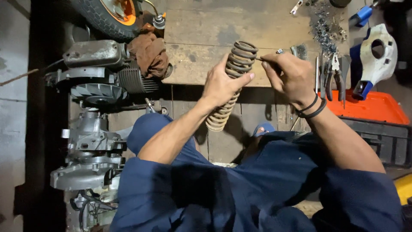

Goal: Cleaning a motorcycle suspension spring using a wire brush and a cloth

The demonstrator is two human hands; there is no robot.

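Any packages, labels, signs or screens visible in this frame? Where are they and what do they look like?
None can be made out. The left hand grips a rusty coil spring, the right hand works at its top end with a thin tool. Nearby lie an unmarked orange tray, pliers and an engine.

An engine [96,86] is seen on the floor at the left, with a brown rag [149,53] draped over its top end. A tyre [101,17] with an orange hub is set above it. Pliers [332,75] are laid on the wooden board [201,32], near a heap of small metal parts [324,28]. An orange tray [373,107] is placed at the right, beside a white casing [377,53].
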